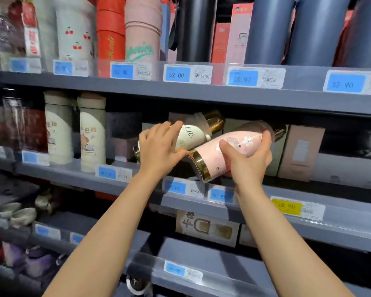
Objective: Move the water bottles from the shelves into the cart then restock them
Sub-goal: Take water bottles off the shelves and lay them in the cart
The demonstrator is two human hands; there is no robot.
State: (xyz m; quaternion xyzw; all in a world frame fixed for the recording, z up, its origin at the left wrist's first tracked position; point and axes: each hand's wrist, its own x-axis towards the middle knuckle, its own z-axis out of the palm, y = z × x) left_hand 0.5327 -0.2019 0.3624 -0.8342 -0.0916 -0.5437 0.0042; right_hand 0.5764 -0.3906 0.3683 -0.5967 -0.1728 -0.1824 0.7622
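At the grey metal middle shelf, left hand grips a tilted cream gold-capped bottle; right hand grips a tilted pink floral bottle, the 2 bottles touching.

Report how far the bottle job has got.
Done: cannot tell; no cart shows. In hand: the left hand holds a cream bottle and the right hand a pink bottle, both tilted at the middle shelf. Left: many bottles stand on the shelves, such as the grey ones.
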